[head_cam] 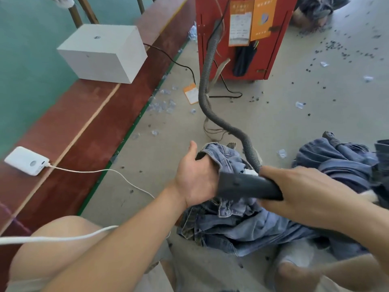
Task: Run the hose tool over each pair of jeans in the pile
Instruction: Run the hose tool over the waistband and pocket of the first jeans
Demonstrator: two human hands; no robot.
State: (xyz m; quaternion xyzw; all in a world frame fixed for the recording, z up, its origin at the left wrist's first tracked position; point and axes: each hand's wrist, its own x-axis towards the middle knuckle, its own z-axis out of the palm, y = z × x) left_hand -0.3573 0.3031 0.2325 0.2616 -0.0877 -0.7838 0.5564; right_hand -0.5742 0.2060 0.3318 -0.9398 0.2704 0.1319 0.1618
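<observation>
Trouble, if it comes, would start on the left: a white cable [101, 170] trails off the power bank [26, 160] on the red bench edge [69, 131] and passes near the left forearm, so a wide sweep of that arm could snag it and drag the bank to the floor; that is a judgement, not something seen. Next across, the left hand [194, 178] grips a bunched waistband of the jeans [223, 159], thumb raised and apart, the fingers curled under the denim where they are hidden, so how tightly they clamp cannot be told. If that hold slackens, the cloth could be sucked into the nozzle [248, 187] and choke it. The black nozzle lies against the lifted jeans, its mouth just beside the left palm. Behind it the ribbed hose [208, 81] climbs to the red machine [242, 34]; a hard pull might kink it. Rightmost, the right hand [303, 190] is wrapped round the nozzle's rear, fingers closed together on it. The pile [336, 163] of further jeans lies beyond, on the floor.
</observation>
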